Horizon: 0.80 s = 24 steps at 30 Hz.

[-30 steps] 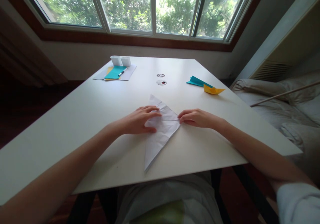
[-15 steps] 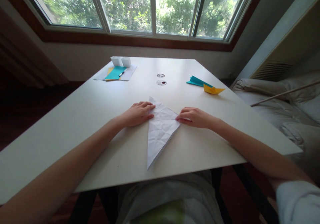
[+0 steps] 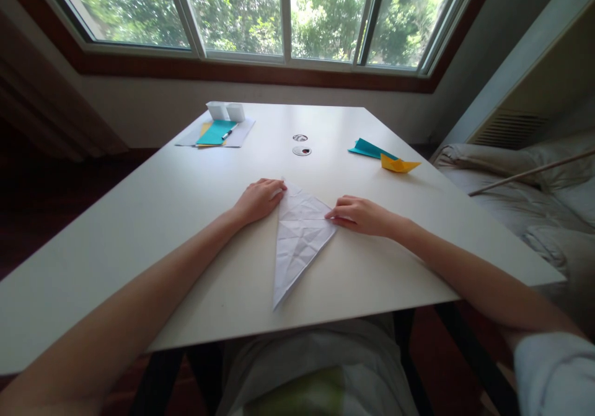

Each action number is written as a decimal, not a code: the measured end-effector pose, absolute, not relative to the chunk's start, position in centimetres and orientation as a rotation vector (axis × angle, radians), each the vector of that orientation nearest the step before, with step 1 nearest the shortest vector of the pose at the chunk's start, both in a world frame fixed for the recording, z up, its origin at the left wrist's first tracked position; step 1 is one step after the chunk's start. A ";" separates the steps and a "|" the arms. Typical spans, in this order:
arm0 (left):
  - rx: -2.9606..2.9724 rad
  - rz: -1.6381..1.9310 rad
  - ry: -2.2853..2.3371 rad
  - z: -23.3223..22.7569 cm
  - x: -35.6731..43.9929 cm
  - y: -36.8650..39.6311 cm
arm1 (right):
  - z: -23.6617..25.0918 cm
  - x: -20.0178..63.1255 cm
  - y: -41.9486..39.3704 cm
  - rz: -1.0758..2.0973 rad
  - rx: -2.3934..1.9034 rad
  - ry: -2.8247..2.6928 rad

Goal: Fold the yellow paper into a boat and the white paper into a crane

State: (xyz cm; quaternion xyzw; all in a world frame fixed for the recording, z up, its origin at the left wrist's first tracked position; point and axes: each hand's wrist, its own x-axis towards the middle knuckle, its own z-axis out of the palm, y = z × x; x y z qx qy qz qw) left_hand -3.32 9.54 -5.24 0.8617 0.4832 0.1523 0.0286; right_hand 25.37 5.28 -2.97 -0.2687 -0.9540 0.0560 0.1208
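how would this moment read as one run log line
left hand: at far corner of creased white paper triangle | right hand: at its right corner | farther right: yellow paper boat, teal folded paper

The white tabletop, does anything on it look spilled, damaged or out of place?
No spill shows. The only slight oddity is the white folded-paper triangle between the left hand and the right hand: criss-cross creases make it look wrinkled, though they may just be fold lines. No tear is visible.
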 end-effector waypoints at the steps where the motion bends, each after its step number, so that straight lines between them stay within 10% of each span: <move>1: 2.649 0.432 1.502 -5.1 -3.4 9.5 | -3.0 25.4 5.2 0.143 -0.790 -2.788; 24: 2.723 -0.080 1.165 -2.6 -2.4 4.7 | -3.2 26.3 5.6 -0.178 -1.043 -2.738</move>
